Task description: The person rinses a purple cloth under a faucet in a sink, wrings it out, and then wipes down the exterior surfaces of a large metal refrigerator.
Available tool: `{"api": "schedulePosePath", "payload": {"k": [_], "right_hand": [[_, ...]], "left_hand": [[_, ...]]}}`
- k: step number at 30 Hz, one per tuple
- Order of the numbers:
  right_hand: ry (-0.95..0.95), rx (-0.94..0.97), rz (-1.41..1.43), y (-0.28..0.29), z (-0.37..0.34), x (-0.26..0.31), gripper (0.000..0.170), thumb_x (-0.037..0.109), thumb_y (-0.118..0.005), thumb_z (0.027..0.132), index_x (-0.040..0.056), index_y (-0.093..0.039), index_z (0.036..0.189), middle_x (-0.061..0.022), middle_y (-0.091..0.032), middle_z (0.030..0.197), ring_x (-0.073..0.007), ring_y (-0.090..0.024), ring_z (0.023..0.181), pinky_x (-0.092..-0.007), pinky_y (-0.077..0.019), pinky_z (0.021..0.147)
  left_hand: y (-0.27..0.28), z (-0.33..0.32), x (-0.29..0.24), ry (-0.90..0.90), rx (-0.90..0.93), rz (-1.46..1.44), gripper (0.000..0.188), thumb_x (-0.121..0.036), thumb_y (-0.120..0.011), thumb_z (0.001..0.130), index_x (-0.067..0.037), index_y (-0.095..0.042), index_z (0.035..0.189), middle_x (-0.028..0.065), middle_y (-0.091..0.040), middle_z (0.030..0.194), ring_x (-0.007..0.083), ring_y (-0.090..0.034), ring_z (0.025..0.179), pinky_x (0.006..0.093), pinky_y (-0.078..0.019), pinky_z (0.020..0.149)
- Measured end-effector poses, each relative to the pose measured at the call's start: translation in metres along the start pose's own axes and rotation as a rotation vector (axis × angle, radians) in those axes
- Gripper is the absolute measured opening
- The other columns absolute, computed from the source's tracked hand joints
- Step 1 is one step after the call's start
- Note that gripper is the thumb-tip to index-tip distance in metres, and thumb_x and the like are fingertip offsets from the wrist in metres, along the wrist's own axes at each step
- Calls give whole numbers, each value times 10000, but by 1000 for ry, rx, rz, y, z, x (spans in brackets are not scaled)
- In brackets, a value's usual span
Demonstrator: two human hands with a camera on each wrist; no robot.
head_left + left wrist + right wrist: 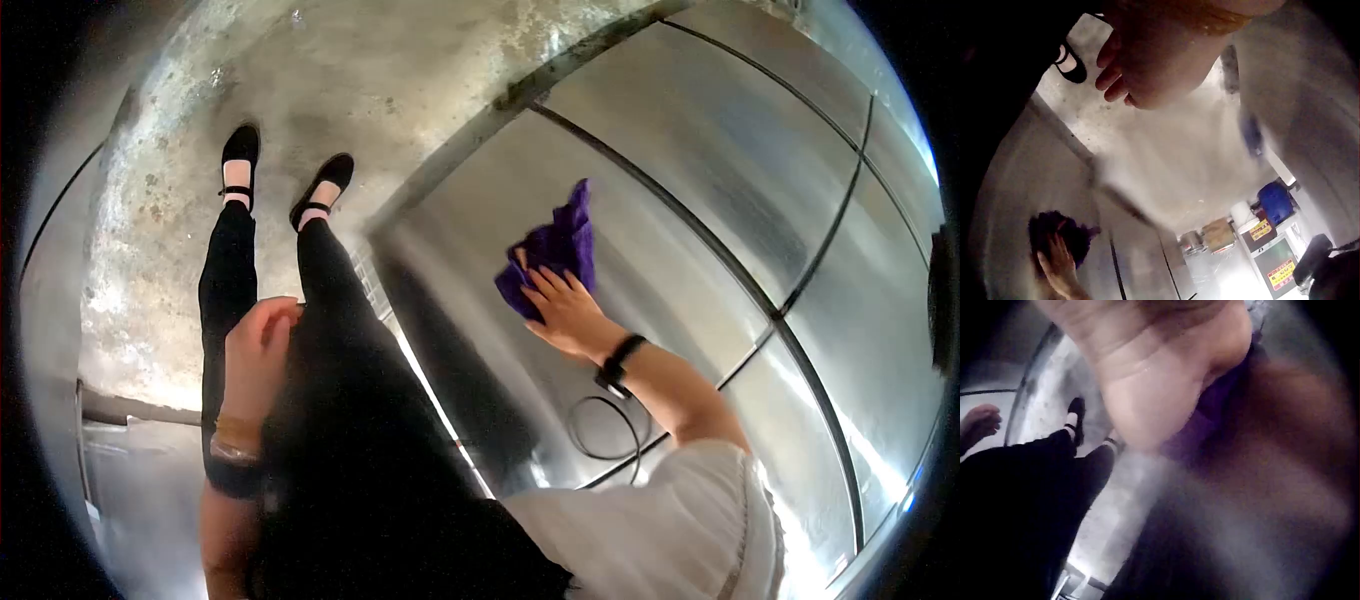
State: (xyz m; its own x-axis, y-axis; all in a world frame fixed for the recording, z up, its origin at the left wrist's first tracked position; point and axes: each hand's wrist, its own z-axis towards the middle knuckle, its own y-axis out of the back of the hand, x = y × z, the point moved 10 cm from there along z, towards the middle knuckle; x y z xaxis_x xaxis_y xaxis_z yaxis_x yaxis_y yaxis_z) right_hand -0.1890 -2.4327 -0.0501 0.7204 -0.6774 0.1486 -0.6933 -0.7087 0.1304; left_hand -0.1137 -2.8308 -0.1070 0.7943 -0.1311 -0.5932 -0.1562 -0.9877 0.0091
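Observation:
A crumpled purple cloth [574, 235] lies against a shiny metal panel [470, 215] on the right side of the head view. My right hand [568, 312] rests on its lower part, with fingers straight and spread over the fabric. In the left wrist view the same cloth [1080, 247] shows around those fingers. The right wrist view has the palm [1154, 400] close up, hiding most of the purple fabric. My left hand [258, 358] hangs beside the dark trousers, holding nothing, its fingers loosely curled.
Dark seams [690, 220] divide the metal panels. A thin dark loop [636, 430] appears below my right wrist. Black shoes [325, 190] stand on the stained concrete floor [330, 70]. A blue container [1275, 203] and boxes with yellow labels [1282, 272] appear in the left wrist view.

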Motion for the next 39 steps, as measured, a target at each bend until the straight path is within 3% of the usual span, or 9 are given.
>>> {"api": "schedulePosePath", "payload": {"k": [4,8,14,17,21,28,33,36,39], "right_hand": [[20,-62,-74,-17,115,-6,591,433,-424,980,49,-435,1429,-152,-387,1499,-294,-290,1424,-456,-237,1150],[20,-51,-45,-17,99,2,603,430,-446,973,44,-425,1435,-167,-380,1503,-304,-302,1417,-442,-239,1149],[3,335,20,11,-190,41,768,601,-425,937,81,-329,1493,-174,-193,1591,-299,-137,1488,-499,-99,1195],[-48,375,75,9,-212,46,704,562,-409,966,90,-351,1485,-170,-189,1591,-298,-144,1484,-498,-107,1196],[84,144,32,4,-94,35,654,521,-411,968,77,-407,1448,-174,-286,1551,-319,-247,1440,-509,-195,1162],[142,70,-9,-42,110,12,641,534,-360,988,95,-411,1452,-151,-339,1535,-304,-281,1433,-485,-231,1152],[-213,208,-7,-8,212,-86,621,466,-397,982,93,-363,1477,-122,-309,1554,-281,-254,1445,-478,-210,1166],[-478,-95,-108,2,263,-190,663,479,-383,980,53,-336,1485,-162,-275,1568,-294,-222,1463,-479,-221,1155],[-678,-170,-143,-9,305,-197,675,473,-365,987,46,-300,1506,-164,-267,1572,-312,-214,1465,-485,-202,1161]], "left_hand": [[6,9,15,-15,-123,-31,179,-38,-536,942,-10,-637,1087,127,-707,976,223,-692,879,298,-533,765],[6,6,9,-52,-102,-9,172,-46,-532,954,-3,-631,1088,127,-706,965,198,-687,853,283,-528,753],[-1,4,3,-28,-64,-108,189,-82,-512,986,-17,-623,1124,74,-691,1028,151,-653,924,274,-508,833],[-16,11,7,-33,-60,-167,187,-79,-516,986,-16,-621,1127,66,-689,1023,144,-648,924,268,-506,842],[-33,21,11,-30,-21,-195,184,-72,-521,987,-12,-618,1132,64,-687,1020,140,-646,933,262,-506,850],[-54,64,27,-4,26,-105,176,-66,-542,959,-4,-626,1101,133,-702,995,217,-688,912,311,-537,787],[-66,104,30,-56,50,9,174,-55,-548,949,-4,-622,1098,145,-695,1000,242,-687,915,319,-538,802],[-65,114,57,41,58,119,191,-34,-543,946,6,-610,1120,126,-698,1022,193,-680,932,292,-526,819],[-73,127,37,39,112,8,205,-32,-541,944,3,-605,1135,120,-697,1025,188,-677,948,292,-523,827]]}}
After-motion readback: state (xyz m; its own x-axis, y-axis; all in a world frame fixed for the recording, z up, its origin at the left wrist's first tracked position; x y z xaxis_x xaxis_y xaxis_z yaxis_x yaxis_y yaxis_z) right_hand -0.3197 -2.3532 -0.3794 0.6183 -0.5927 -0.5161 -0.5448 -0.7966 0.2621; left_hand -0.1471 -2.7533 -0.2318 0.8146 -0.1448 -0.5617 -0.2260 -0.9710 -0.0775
